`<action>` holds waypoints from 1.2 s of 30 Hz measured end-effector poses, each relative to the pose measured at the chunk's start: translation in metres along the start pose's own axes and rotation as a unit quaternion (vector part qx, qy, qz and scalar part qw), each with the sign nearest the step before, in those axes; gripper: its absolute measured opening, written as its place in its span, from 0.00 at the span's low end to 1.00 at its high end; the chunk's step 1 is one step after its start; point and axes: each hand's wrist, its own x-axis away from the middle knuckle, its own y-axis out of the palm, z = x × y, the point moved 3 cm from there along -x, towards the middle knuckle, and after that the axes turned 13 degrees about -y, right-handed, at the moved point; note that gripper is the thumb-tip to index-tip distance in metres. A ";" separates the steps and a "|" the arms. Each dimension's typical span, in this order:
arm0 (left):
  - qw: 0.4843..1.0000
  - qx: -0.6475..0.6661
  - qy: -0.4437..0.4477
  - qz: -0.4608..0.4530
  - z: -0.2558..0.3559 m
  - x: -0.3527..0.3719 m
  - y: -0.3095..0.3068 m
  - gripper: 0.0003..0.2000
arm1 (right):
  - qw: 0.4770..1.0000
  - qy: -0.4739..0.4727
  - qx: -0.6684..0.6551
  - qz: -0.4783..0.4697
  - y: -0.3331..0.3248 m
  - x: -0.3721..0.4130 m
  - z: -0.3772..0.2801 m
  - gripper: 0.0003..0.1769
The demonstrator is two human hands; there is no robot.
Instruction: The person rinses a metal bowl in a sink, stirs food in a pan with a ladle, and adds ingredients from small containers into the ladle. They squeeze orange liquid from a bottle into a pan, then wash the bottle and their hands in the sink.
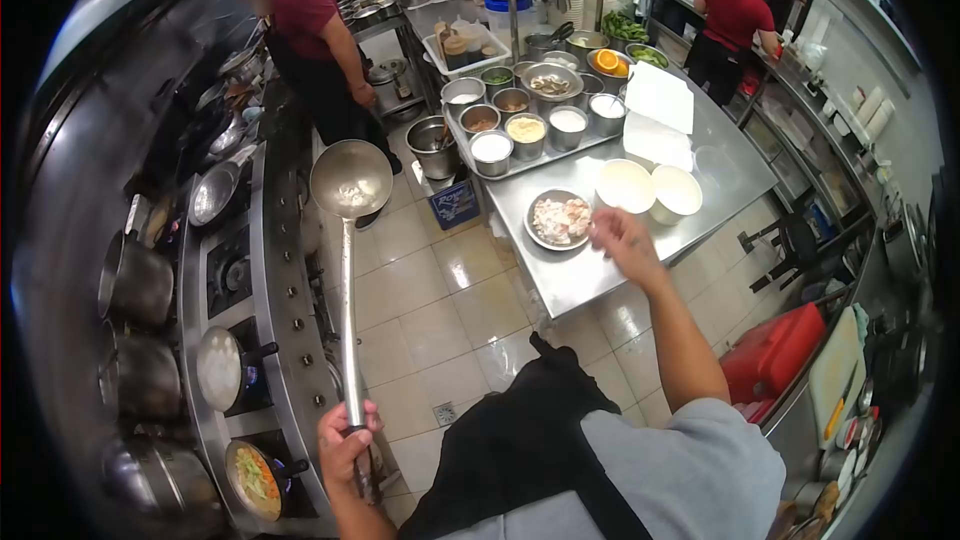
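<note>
My left hand (347, 443) is wrapped round the grip of a long-handled wok ladle (348, 310). The ladle's wide bowl points away from me over the floor, with a little wet residue inside. Over the steel table, my right hand (625, 243) is at the right edge of a metal dish (537, 236). Pale pink chopped pieces, like raw meat or seafood, fill this dish. The right fingers are curled together; what they pinch, if anything, is too small to make out. Two white tubs (676, 194) stand just beyond that hand.
On the left stove, one pan (219, 368) holds whitish liquid and another (256, 480) holds chopped vegetables; blue flames show. A tray (560, 162) carries several ingredient pots. One person (305, 25) stands at the far left, another (735, 20) at the far right. A red box (770, 355) is right.
</note>
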 end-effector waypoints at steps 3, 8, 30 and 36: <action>0.999 0.010 -0.004 -0.039 0.014 -0.009 0.030 0.23 | 0.994 -0.003 -0.019 0.108 -0.065 -0.063 0.001 0.22; 0.999 -0.006 -0.017 -0.031 0.017 -0.050 0.097 0.24 | 0.969 0.032 -0.006 0.245 -0.148 -0.189 0.078 0.31; 0.994 0.004 -0.100 0.042 0.015 -0.159 0.262 0.24 | 0.971 -0.095 0.213 -0.055 -0.127 -0.333 0.221 0.19; 0.992 -0.025 -0.115 0.048 0.014 -0.167 0.255 0.24 | 0.974 -0.085 0.204 -0.059 -0.124 -0.323 0.209 0.16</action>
